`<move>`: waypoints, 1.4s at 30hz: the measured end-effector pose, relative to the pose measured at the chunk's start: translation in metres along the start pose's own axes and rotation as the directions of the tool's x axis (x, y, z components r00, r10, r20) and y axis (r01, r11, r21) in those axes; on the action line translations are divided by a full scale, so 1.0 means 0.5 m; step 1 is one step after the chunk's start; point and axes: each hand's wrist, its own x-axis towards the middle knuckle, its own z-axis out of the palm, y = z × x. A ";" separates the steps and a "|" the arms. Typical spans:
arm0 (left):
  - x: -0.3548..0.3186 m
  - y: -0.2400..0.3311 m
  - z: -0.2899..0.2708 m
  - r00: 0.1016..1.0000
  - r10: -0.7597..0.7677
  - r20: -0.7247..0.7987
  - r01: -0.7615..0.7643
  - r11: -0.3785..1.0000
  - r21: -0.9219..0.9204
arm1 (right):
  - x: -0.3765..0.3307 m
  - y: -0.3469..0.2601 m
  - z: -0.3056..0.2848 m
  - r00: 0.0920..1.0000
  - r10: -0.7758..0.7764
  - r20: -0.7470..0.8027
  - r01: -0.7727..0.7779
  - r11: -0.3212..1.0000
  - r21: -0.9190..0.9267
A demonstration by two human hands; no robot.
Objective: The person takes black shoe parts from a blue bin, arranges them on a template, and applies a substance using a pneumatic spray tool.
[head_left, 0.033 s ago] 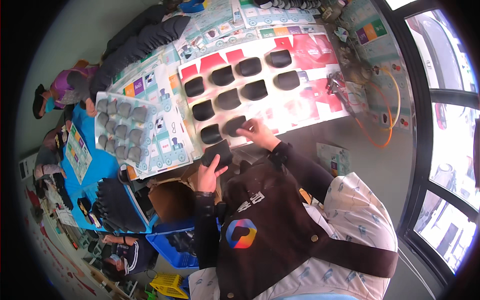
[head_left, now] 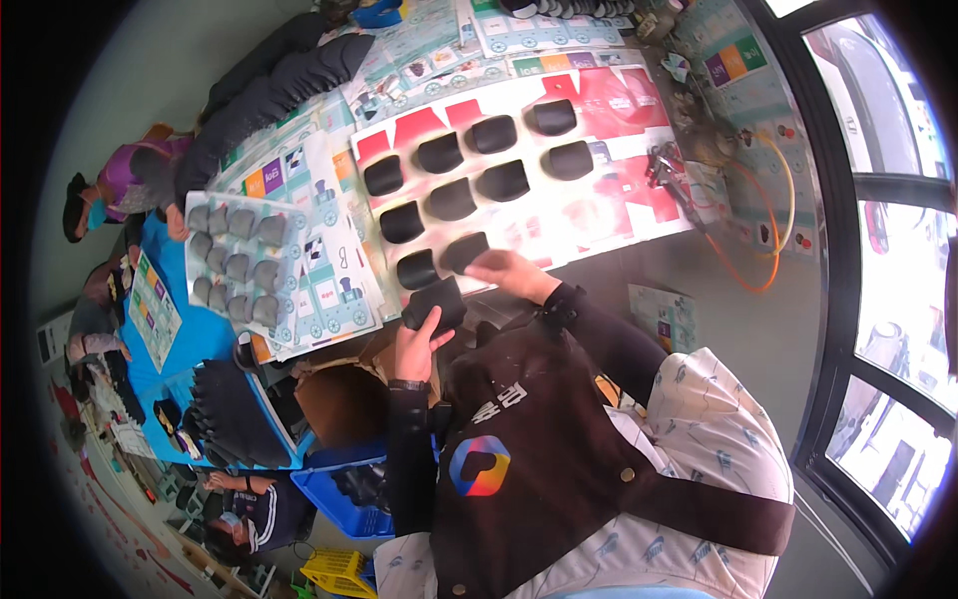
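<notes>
The left hand [head_left: 417,344] grips a black curved leather piece [head_left: 436,302] at the near edge of the table [head_left: 639,265]. The right hand [head_left: 507,272] lies with loosely bent fingers on another black curved piece [head_left: 461,250], the nearest of the rows on the red and white paper sheet [head_left: 609,100]. Farther left, grey curved pieces [head_left: 235,265] sit on a printed sheet.

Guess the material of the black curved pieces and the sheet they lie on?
Black curved pieces: likely leather or synthetic leather; matte with a soft sheen on the domed tops. The left hand holds one; the right hand touches another. Printed sheet: probably glossy paper, with glare and flat overlapping edges.
</notes>
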 end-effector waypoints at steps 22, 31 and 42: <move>0.072 -0.005 0.134 0.993 -0.057 0.103 0.050 0.996 0.074 | 0.038 0.184 -0.218 0.900 -0.098 -0.424 -0.111 0.891 -0.441; 0.103 0.010 0.254 0.989 -0.025 0.143 0.024 1.000 0.008 | 0.024 0.154 -0.248 0.901 -0.230 -0.368 -0.053 0.783 -0.620; 0.162 -0.052 0.286 0.997 -0.001 0.083 -0.022 0.960 0.278 | -0.049 0.100 -0.417 0.989 0.013 -0.146 -0.044 0.976 -0.214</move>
